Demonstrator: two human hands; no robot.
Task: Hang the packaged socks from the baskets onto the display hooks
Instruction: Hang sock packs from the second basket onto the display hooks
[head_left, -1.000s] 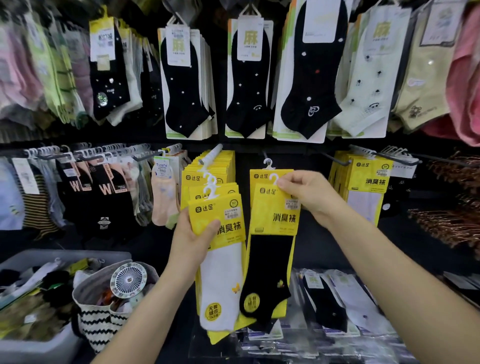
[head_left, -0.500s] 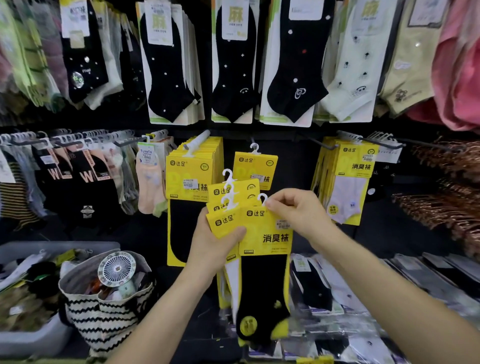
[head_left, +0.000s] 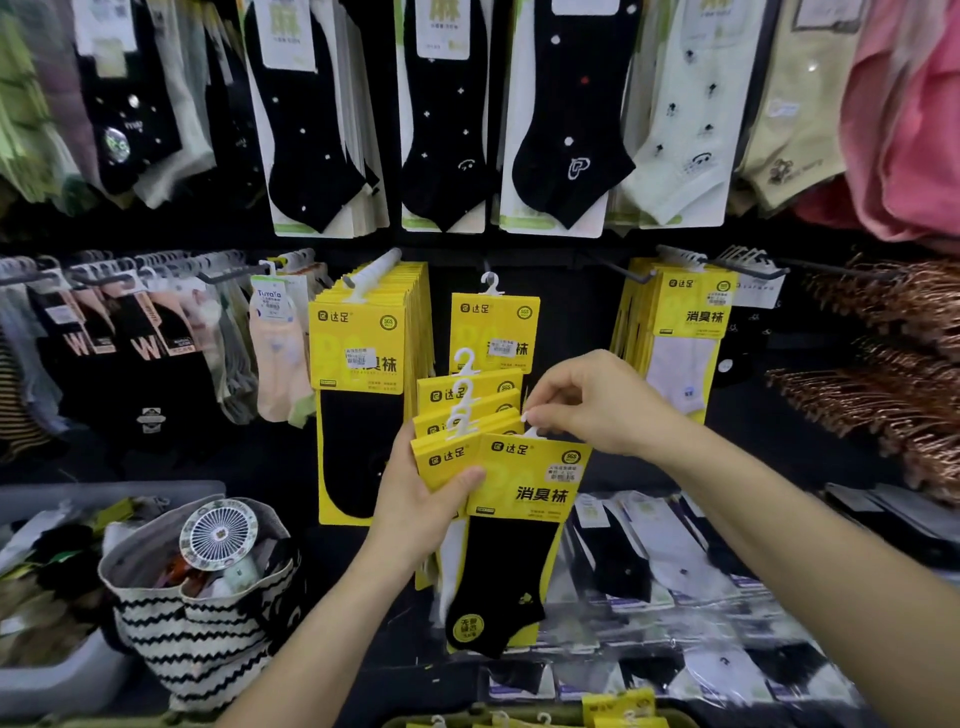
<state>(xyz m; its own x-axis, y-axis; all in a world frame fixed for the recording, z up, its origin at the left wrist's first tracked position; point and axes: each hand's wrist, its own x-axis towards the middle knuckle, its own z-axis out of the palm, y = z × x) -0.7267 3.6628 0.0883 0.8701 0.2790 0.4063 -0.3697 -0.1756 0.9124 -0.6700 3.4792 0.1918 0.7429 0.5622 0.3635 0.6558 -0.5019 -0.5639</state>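
My left hand (head_left: 423, 493) grips a fanned stack of yellow-carded sock packs (head_left: 467, 415) by their cards, white hangers sticking up. My right hand (head_left: 587, 402) pinches the white hanger of the front pack, a black sock on a yellow card (head_left: 524, 499), which overlaps the stack. Behind them one yellow pack (head_left: 493, 327) hangs alone on the middle display hook. A full hook of the same yellow packs (head_left: 363, 343) is to its left, and another with white socks (head_left: 680, 332) to its right.
A black-and-white zigzag bag (head_left: 208, 639) with a small white fan (head_left: 218, 535) stands lower left beside a grey bin (head_left: 52, 670). Flat bagged socks (head_left: 675, 566) cover the counter below. A basket rim with yellow packs (head_left: 618, 709) shows at the bottom. Copper hangers (head_left: 883, 364) crowd the right.
The view dropped and both hands came down from the middle hook with the packs. The black-sock pack in my right hand now sits lower, against the stack in my left hand.
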